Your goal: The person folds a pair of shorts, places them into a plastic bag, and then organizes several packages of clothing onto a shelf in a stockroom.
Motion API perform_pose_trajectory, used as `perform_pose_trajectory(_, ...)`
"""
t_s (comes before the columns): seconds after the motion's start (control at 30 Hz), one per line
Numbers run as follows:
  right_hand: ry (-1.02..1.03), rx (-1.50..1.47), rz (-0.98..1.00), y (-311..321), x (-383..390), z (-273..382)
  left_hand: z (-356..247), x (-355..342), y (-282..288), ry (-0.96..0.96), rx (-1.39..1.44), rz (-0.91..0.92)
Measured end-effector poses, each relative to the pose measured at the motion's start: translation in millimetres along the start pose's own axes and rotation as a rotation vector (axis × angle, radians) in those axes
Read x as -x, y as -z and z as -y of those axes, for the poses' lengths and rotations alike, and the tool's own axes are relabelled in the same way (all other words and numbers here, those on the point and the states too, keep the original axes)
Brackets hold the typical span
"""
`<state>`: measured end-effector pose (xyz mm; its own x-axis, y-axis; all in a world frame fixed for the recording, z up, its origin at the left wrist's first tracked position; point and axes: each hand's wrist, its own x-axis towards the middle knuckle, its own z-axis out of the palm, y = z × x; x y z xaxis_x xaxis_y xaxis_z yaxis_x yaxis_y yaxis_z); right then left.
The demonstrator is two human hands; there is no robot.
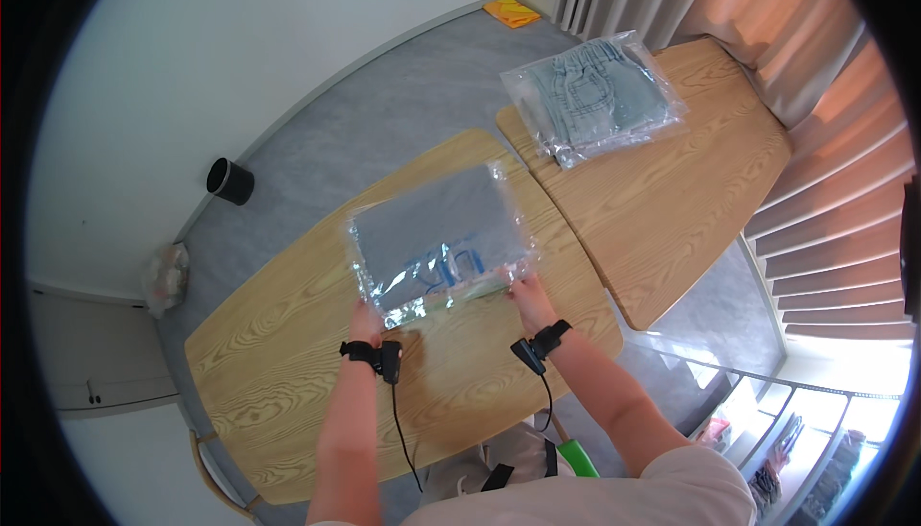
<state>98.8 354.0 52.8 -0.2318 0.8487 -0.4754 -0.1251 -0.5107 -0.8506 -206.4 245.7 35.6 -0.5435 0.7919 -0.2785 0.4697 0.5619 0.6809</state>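
Observation:
A flat clear plastic bag (436, 238) with a folded grey garment inside is in front of me, over the wooden table. Blue print shows through near its close edge, where a pale green strip runs along. My left hand (366, 321) grips the bag's near left corner, its fingers partly hidden by the plastic. At the near right corner, my right hand (531, 299) pinches the edge. Both wrists wear black straps with a small device and cable. Glare on the plastic hides some of the print.
The wooden table (288, 353) abuts a second table (662, 209), which bears bagged light-blue jeans (600, 94). A black bin (230, 181) and a stuffed plastic bag (167, 278) stand by the wall. A yellow cloth (511, 12) lies on the floor; a rack (787, 387) with clothes is at right.

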Motion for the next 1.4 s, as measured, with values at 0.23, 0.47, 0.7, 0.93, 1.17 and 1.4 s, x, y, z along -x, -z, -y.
perform_pose_trajectory(0.23,-0.046,0.069,0.392,21,29,8,53,3,17,0.175,0.456,0.025)
perform_pose_trajectory(0.47,-0.127,0.168,0.124,52,-33,38,50,18,39,0.417,0.863,-0.009)
perform_pose_trajectory(0.7,-0.240,-0.067,0.450,27,-106,51,-140,118,60,-0.356,0.076,-0.391)
perform_pose_trajectory(0.93,-0.425,-0.166,0.481,-10,-105,46,-181,91,6,-0.359,-0.183,-0.362)
perform_pose_trajectory(1.17,-0.538,-0.233,0.546,-14,-77,21,-143,84,-12,-0.319,-0.191,-0.504)
perform_pose_trajectory(1.4,-0.212,-0.194,0.527,-29,-13,8,-82,121,-5,-0.326,0.064,-0.471)
